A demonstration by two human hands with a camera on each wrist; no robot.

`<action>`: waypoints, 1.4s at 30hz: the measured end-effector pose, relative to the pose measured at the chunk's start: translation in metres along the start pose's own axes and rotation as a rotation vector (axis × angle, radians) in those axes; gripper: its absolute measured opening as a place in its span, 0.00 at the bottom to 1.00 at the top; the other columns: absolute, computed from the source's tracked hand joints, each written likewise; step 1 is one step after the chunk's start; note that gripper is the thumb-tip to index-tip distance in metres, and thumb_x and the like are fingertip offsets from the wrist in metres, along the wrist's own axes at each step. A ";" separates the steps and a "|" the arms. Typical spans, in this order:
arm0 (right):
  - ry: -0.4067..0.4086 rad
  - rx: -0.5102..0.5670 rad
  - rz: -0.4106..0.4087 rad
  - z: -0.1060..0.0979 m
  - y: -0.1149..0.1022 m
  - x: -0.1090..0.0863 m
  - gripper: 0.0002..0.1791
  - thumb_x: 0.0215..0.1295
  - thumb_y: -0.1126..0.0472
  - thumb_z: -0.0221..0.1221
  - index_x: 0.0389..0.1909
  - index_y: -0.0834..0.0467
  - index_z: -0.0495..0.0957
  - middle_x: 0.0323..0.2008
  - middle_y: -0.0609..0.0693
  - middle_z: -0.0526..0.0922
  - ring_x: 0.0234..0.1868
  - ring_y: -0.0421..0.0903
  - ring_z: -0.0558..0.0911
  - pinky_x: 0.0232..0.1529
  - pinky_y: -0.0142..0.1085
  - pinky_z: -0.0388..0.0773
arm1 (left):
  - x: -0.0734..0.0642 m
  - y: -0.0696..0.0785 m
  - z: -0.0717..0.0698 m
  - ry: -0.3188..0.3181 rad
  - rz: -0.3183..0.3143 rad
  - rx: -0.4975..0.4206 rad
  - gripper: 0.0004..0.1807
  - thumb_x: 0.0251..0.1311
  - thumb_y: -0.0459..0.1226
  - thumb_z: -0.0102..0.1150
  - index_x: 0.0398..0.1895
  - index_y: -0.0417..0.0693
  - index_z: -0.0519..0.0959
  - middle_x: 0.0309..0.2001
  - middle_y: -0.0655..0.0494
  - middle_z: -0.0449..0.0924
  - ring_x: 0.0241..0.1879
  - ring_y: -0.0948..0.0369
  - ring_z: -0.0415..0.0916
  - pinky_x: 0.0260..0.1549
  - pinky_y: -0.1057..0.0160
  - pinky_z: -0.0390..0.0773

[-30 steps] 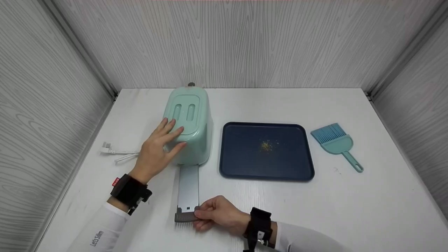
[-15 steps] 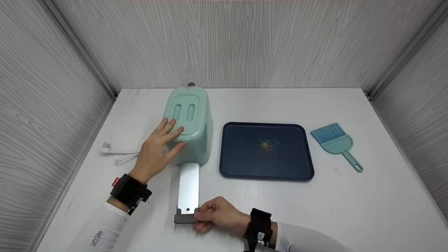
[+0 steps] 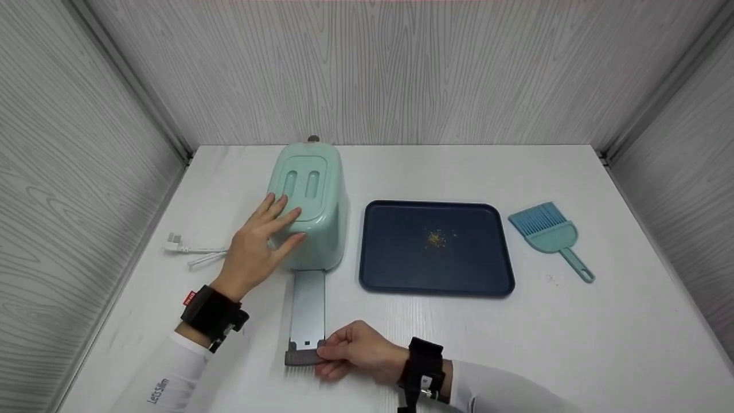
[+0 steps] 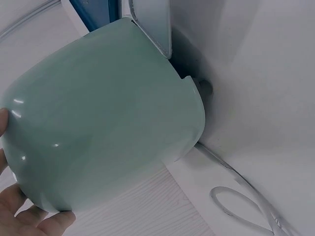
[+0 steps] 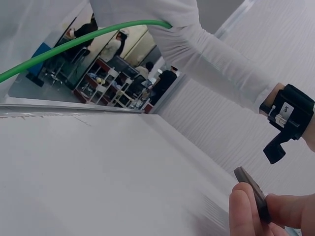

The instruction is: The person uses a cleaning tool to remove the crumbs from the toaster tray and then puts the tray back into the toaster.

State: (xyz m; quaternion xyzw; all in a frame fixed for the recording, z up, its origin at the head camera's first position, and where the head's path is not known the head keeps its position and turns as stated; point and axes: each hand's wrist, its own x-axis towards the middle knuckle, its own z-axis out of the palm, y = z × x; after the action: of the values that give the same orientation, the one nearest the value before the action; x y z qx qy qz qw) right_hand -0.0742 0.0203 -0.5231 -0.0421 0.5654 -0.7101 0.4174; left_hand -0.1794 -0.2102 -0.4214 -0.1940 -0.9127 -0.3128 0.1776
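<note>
A mint-green toaster (image 3: 331, 235), its top marked by two oblong recesses, stands left of centre on the table. My left hand (image 3: 249, 252) rests on its near left edge with fingers spread; the left wrist view shows the fingertips against the glossy shell (image 4: 98, 118). From the toaster's near end sticks out a long metal crumb tray (image 3: 308, 307) with a grey handle (image 3: 302, 358). My right hand (image 3: 361, 353) pinches the handle's right end between thumb and fingers. In the right wrist view the handle (image 5: 253, 191) shows edge-on in that pinch.
A dark blue rectangular tray (image 3: 401, 264) with a small pile of crumbs (image 3: 437, 238) lies right of the toaster. Farther right lie a blue-green brush and dustpan (image 3: 551, 236). The white power cord (image 3: 200, 250) and plug lie on the left. Panels enclose the table's back and sides.
The metal crumb tray briefly brightens and then dulls again as its tilt shifts slightly in my right hand's pinch. My left hand stays in place on the toaster.
</note>
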 end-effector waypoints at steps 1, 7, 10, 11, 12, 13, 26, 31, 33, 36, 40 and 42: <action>0.003 -0.001 0.001 0.000 0.000 0.001 0.06 0.70 0.66 0.66 0.40 0.67 0.87 0.31 0.56 0.93 0.28 0.39 0.91 0.32 0.28 0.90 | 0.000 0.000 0.000 -0.002 0.000 0.002 0.29 0.64 0.44 0.74 0.67 0.46 0.81 0.75 0.40 0.70 0.81 0.41 0.60 0.78 0.37 0.68; 0.023 0.005 0.015 0.000 -0.003 0.003 0.07 0.71 0.67 0.65 0.42 0.68 0.87 0.32 0.57 0.92 0.29 0.39 0.91 0.34 0.29 0.91 | 0.001 0.000 0.000 -0.015 -0.007 0.001 0.28 0.65 0.45 0.73 0.67 0.47 0.81 0.75 0.40 0.70 0.81 0.42 0.60 0.78 0.38 0.68; 0.034 0.019 0.017 0.000 -0.004 0.004 0.07 0.71 0.68 0.64 0.42 0.69 0.87 0.33 0.59 0.92 0.30 0.39 0.91 0.35 0.29 0.91 | 0.001 0.001 -0.001 -0.016 -0.011 -0.007 0.29 0.65 0.45 0.73 0.67 0.47 0.81 0.76 0.41 0.71 0.82 0.43 0.59 0.79 0.39 0.68; 0.036 0.023 0.015 0.001 -0.004 0.004 0.07 0.71 0.68 0.64 0.42 0.69 0.86 0.34 0.59 0.92 0.30 0.40 0.91 0.35 0.29 0.91 | 0.001 0.001 -0.001 -0.015 -0.011 -0.009 0.28 0.65 0.45 0.73 0.67 0.47 0.81 0.76 0.41 0.71 0.82 0.43 0.59 0.79 0.39 0.68; 0.040 0.022 0.012 0.001 -0.005 0.005 0.07 0.72 0.68 0.64 0.42 0.69 0.86 0.34 0.60 0.92 0.30 0.40 0.91 0.35 0.29 0.91 | 0.001 0.001 -0.001 -0.014 -0.011 -0.010 0.28 0.65 0.45 0.73 0.67 0.47 0.81 0.76 0.41 0.71 0.82 0.43 0.59 0.79 0.39 0.68; 0.045 0.021 0.011 0.001 -0.005 0.005 0.06 0.72 0.68 0.64 0.42 0.69 0.86 0.35 0.61 0.92 0.30 0.40 0.91 0.35 0.28 0.91 | 0.001 0.001 -0.001 -0.013 -0.011 -0.010 0.28 0.65 0.45 0.73 0.67 0.47 0.81 0.76 0.41 0.71 0.82 0.43 0.60 0.79 0.39 0.68; 0.101 -0.006 -0.003 0.001 -0.007 0.013 0.09 0.72 0.68 0.63 0.46 0.70 0.86 0.39 0.67 0.91 0.30 0.39 0.91 0.36 0.30 0.92 | -0.001 -0.002 0.001 0.001 -0.001 -0.006 0.29 0.64 0.44 0.73 0.67 0.46 0.81 0.76 0.40 0.70 0.81 0.41 0.60 0.78 0.37 0.67; 0.103 -0.010 -0.016 0.001 -0.009 0.016 0.10 0.73 0.67 0.63 0.47 0.71 0.86 0.40 0.67 0.91 0.31 0.39 0.91 0.37 0.30 0.92 | 0.000 -0.001 0.000 -0.010 -0.018 -0.013 0.29 0.65 0.45 0.73 0.68 0.48 0.81 0.76 0.42 0.70 0.82 0.42 0.59 0.79 0.38 0.66; 0.105 -0.011 -0.020 0.000 -0.009 0.017 0.10 0.73 0.67 0.63 0.47 0.71 0.86 0.39 0.67 0.91 0.30 0.39 0.91 0.36 0.29 0.92 | 0.000 -0.001 0.000 -0.019 -0.025 -0.012 0.29 0.65 0.45 0.72 0.68 0.48 0.81 0.77 0.42 0.69 0.82 0.43 0.58 0.80 0.38 0.66; 0.105 -0.012 -0.019 -0.001 -0.011 0.018 0.11 0.73 0.67 0.62 0.48 0.71 0.85 0.40 0.67 0.91 0.30 0.38 0.91 0.37 0.29 0.91 | 0.000 0.000 0.000 -0.018 -0.016 -0.005 0.29 0.66 0.45 0.72 0.68 0.48 0.81 0.76 0.42 0.70 0.82 0.43 0.59 0.79 0.38 0.67; 0.107 -0.008 -0.018 -0.002 -0.014 0.019 0.11 0.74 0.67 0.62 0.49 0.70 0.85 0.40 0.66 0.92 0.31 0.38 0.91 0.38 0.29 0.92 | 0.000 -0.001 0.001 -0.002 0.001 0.002 0.29 0.65 0.45 0.73 0.68 0.47 0.81 0.76 0.41 0.70 0.82 0.42 0.59 0.78 0.38 0.68; 0.112 -0.003 -0.016 -0.002 -0.014 0.020 0.11 0.74 0.67 0.62 0.49 0.70 0.85 0.39 0.65 0.92 0.31 0.38 0.91 0.38 0.29 0.92 | 0.000 -0.001 0.001 -0.001 0.001 0.001 0.29 0.65 0.44 0.73 0.68 0.47 0.81 0.76 0.41 0.70 0.82 0.42 0.59 0.78 0.37 0.68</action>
State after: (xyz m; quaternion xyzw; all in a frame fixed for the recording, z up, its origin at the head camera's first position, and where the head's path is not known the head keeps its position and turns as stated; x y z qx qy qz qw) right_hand -0.0965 0.0094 -0.5203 -0.0074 0.5888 -0.7137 0.3792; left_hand -0.1799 -0.2104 -0.4232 -0.1945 -0.9128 -0.3123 0.1775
